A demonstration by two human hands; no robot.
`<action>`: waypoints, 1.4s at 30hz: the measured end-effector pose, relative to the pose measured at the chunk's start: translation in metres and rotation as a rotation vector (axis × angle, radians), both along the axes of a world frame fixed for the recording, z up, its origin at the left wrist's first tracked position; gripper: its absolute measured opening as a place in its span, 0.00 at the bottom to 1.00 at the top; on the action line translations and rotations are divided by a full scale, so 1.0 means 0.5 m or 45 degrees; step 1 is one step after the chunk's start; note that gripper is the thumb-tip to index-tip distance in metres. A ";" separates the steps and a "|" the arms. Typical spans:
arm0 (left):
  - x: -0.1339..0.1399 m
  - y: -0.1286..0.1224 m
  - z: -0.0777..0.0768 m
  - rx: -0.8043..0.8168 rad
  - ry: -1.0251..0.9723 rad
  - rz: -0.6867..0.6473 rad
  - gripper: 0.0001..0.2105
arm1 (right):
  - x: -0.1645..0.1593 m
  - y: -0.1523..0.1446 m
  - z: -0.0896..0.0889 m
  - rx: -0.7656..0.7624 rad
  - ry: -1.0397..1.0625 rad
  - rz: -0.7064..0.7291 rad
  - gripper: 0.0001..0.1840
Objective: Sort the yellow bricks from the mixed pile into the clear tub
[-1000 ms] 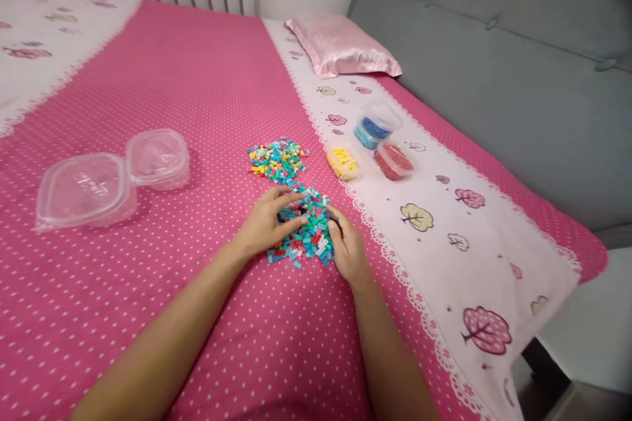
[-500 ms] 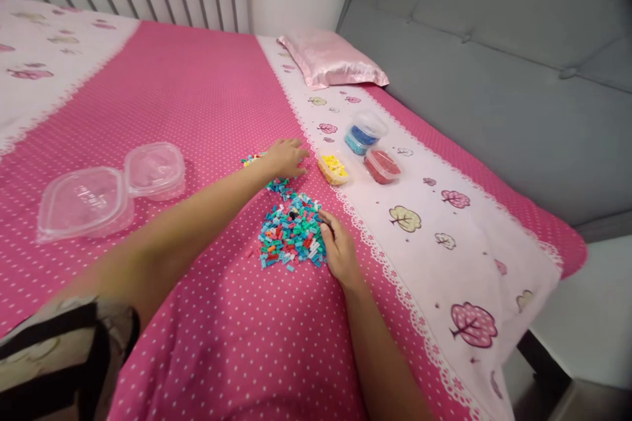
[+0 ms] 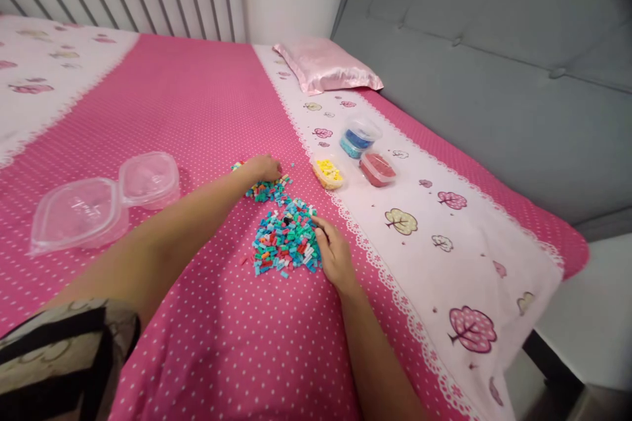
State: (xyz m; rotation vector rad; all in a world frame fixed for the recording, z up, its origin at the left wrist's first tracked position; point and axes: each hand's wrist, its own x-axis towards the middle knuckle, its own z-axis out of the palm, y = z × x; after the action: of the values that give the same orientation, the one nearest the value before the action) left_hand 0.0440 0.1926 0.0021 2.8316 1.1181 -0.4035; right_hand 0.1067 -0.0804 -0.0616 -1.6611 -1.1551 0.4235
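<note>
A pile of small building bricks (image 3: 285, 240), mostly blue, teal, green and red, lies on the pink dotted bedspread. My right hand (image 3: 336, 253) rests at its right edge, open, with the thumb apart and fingertips touching the bricks. Just behind lies a smaller heap of mixed bricks (image 3: 266, 193). Over that heap my left hand (image 3: 266, 168) reaches down with its fingers curled together; what they hold, if anything, is hidden. A small clear tub of yellow bricks (image 3: 328, 173) stands open to the right of the left hand.
A tub of red pieces (image 3: 378, 168) and stacked tubs of blue pieces (image 3: 358, 138) stand beyond the yellow one. Two clear plastic containers (image 3: 79, 214) sit at the left. A pink pillow (image 3: 326, 66) lies near the grey headboard (image 3: 469, 92).
My left hand has moved left and down, from near the yellow tub onto the smaller heap, and its fingers have drawn together. My right hand stays beside the larger pile.
</note>
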 end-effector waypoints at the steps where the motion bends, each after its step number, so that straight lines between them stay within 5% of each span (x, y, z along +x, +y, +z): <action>1: -0.013 -0.007 0.003 -0.013 0.009 -0.003 0.17 | 0.000 0.000 0.000 -0.001 -0.009 0.003 0.21; 13: -0.159 -0.162 0.026 -0.121 -0.145 -0.042 0.17 | 0.002 -0.002 -0.008 0.027 -0.045 0.015 0.22; 19: -0.160 -0.061 0.073 0.082 -0.338 -0.004 0.24 | 0.002 -0.003 -0.008 0.020 -0.039 0.017 0.22; 24: -0.123 0.042 0.033 0.017 -0.242 0.008 0.18 | 0.001 -0.002 -0.007 0.011 -0.034 0.004 0.22; 30: -0.132 0.062 -0.010 -0.001 -0.196 0.100 0.17 | 0.002 -0.001 -0.006 0.027 -0.046 0.012 0.21; 36: -0.205 0.015 -0.004 -0.063 -0.185 0.251 0.15 | 0.004 -0.001 -0.008 0.016 -0.053 0.004 0.21; 42: -0.265 -0.108 -0.010 -0.106 -0.270 0.295 0.14 | 0.003 -0.001 -0.008 0.009 -0.078 0.012 0.22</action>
State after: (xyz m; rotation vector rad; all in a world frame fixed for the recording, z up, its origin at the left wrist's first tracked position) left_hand -0.0885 0.1386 -0.0030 2.5612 1.3285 -0.1257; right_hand 0.1084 -0.0810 -0.0654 -1.6732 -1.2081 0.3765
